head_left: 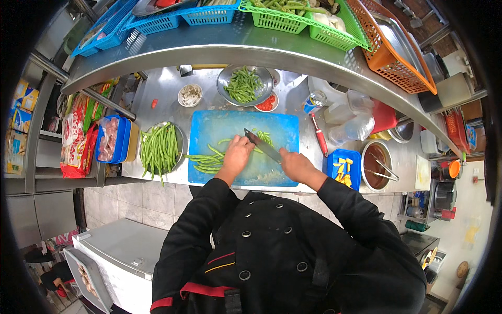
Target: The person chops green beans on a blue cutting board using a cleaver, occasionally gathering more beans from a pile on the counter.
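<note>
On the blue cutting board (243,170), my left hand (239,153) has its fingers curled over some green beans (206,166) beside the knife tip. My right hand (295,166) grips the handle of a knife (265,145), whose blade slants up to the left across the board. Cut bean pieces (264,135) lie by the blade. A plate heaped with whole beans (157,152) sits left of the board. Behind the board are a steel bowl of cut beans (241,83), a small bowl of white pieces (189,95) and one of red pieces (266,103).
A red-handled utensil (319,135), can (314,102), blue tub of yellow pieces (343,168) and bowl of brown liquid (375,157) stand right. A meat container (110,138) sits left. An overhead shelf (235,51) holds baskets. A co-worker (57,277) is at lower left, near a white freezer (120,246).
</note>
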The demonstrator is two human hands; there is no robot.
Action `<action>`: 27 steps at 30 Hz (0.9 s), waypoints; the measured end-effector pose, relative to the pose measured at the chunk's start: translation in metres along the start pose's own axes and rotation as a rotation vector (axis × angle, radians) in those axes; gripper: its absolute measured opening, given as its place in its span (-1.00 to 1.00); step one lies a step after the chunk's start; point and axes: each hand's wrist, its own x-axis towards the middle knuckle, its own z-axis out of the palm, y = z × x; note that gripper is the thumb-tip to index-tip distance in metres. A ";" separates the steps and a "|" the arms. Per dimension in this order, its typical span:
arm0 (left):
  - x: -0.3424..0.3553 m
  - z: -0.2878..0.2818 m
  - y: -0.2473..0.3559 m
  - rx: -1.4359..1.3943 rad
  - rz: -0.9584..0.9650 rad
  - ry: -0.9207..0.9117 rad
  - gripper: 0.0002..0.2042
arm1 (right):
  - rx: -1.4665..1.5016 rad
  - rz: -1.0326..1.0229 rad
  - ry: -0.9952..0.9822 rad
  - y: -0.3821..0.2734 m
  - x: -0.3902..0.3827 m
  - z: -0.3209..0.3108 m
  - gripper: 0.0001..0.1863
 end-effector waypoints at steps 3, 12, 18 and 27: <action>0.000 0.004 0.005 0.000 -0.010 0.034 -0.85 | 0.045 0.024 0.103 -0.008 0.028 0.039 -0.71; -0.004 0.013 0.005 -0.027 -0.051 0.130 -0.88 | 0.074 -0.045 0.125 -0.005 0.024 0.036 -0.68; -0.013 0.011 -0.003 -0.068 -0.071 0.126 -0.90 | 0.068 -0.061 0.069 -0.021 0.040 0.015 -0.68; -0.006 0.007 0.000 -0.089 -0.062 0.163 -0.92 | 0.131 -0.089 0.137 -0.025 0.060 0.020 -0.70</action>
